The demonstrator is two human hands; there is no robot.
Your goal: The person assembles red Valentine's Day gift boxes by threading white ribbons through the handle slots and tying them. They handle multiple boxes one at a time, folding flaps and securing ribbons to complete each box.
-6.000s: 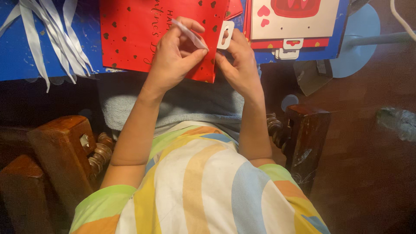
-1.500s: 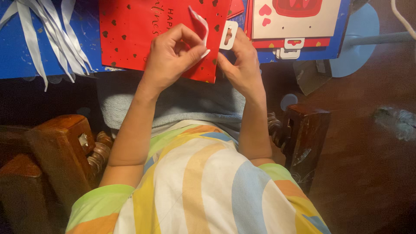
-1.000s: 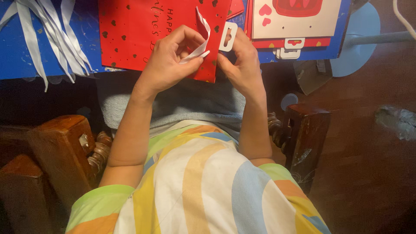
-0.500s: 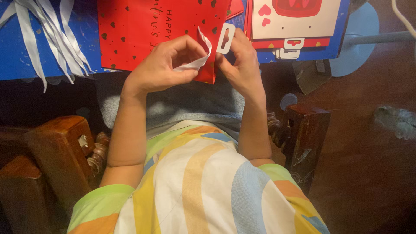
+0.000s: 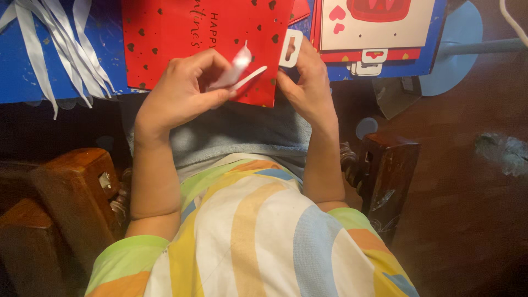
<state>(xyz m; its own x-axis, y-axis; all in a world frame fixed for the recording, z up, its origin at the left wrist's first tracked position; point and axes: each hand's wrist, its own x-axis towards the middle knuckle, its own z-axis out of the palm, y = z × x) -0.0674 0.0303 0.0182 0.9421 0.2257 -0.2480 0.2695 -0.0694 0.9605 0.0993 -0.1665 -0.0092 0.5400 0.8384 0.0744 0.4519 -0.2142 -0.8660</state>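
White paper strip [image 5: 237,67] pinched in left hand [image 5: 179,93] fingers; right hand [image 5: 309,88] gripping white hang tab [image 5: 290,48] at red card [image 5: 203,38] near edge.

A flat red paper card [image 5: 181,44] speckled with small dark hearts lies on a bright blue table surface [image 5: 22,77]. Left of the card, pale silvery-white ribbon strips [image 5: 60,49] fan out. Right of it sits a cream card with red hearts and a red panel [image 5: 374,25] — edged in red. Below the card: a rounded shirt [image 5: 258,242] in broad white, yellow, sky-blue, orange and lime-green stripes — flanked by dark reddish-brown carved wooden chair arms [image 5: 385,176].
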